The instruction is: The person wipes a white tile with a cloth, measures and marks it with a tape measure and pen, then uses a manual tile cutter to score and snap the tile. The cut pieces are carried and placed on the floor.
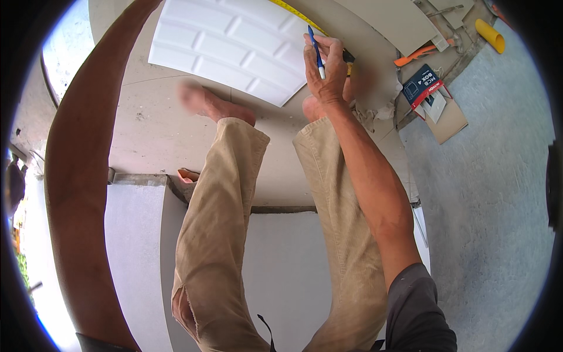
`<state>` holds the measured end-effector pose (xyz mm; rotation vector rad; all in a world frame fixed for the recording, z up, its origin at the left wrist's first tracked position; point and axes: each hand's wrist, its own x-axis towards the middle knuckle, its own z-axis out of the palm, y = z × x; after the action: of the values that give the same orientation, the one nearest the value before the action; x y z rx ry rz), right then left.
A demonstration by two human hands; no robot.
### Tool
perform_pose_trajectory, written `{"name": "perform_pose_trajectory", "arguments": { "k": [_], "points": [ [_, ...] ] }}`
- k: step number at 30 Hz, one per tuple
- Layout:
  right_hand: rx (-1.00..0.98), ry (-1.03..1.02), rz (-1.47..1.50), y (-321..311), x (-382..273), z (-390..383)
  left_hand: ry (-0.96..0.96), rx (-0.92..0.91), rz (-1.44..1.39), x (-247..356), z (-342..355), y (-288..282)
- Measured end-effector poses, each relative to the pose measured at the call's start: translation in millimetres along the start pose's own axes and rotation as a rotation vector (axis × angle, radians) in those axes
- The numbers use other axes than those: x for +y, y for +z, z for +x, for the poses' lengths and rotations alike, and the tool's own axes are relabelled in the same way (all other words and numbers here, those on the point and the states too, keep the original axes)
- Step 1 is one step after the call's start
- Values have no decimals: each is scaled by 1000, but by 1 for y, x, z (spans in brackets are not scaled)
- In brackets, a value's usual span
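My right hand is closed around a blue-and-white pen, near the right edge of a white tile with a raised brick pattern. The tile lies on the beige floor just beyond my bare feet. A yellow tape measure blade runs along the tile's far edge. Its black-and-yellow case sits partly hidden behind my right hand. My left forearm reaches up past the top edge of the view, so the left hand itself is out of sight.
At the right lie a hammer with an orange handle, a yellow pipe piece, an opened dark-blue and red box and beige tile pieces. A crumpled rag is near my right foot. The ledge drops off at its near edge.
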<state>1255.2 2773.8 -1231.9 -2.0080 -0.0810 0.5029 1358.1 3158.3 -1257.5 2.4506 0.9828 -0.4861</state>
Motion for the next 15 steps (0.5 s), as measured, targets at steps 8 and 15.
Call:
{"name": "perform_pose_trajectory", "arguments": {
  "k": [8,15],
  "points": [
    [-2,-19,-24,-1,0,1,-46,-9,18,6,-2,-2],
    [-4,-22,-39,0,0,2,-34,4,17,2,1,1]
  ]
}}
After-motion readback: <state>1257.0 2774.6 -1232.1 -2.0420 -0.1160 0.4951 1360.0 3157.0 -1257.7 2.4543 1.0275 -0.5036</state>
